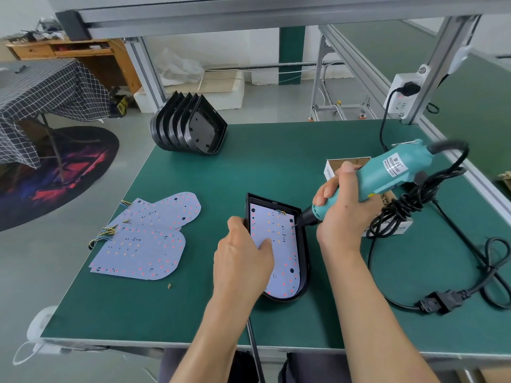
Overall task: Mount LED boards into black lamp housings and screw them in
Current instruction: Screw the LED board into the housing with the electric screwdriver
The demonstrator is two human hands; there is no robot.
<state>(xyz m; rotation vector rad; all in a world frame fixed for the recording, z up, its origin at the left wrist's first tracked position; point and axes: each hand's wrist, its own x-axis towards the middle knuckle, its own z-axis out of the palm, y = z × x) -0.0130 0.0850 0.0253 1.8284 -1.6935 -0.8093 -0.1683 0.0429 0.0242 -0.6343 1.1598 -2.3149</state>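
A black lamp housing lies open side up on the green desk, with an LED board seated inside it. The board is pressed down by the left hand, its fingers laid fairly straight. A teal electric screwdriver is gripped by the right hand; its tip appears to meet the board's right edge. Spare LED boards are piled at left, empty housings stacked behind.

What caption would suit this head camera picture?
Left hand steadies LED board in black housing while right hand drives a screw with electric screwdriver.
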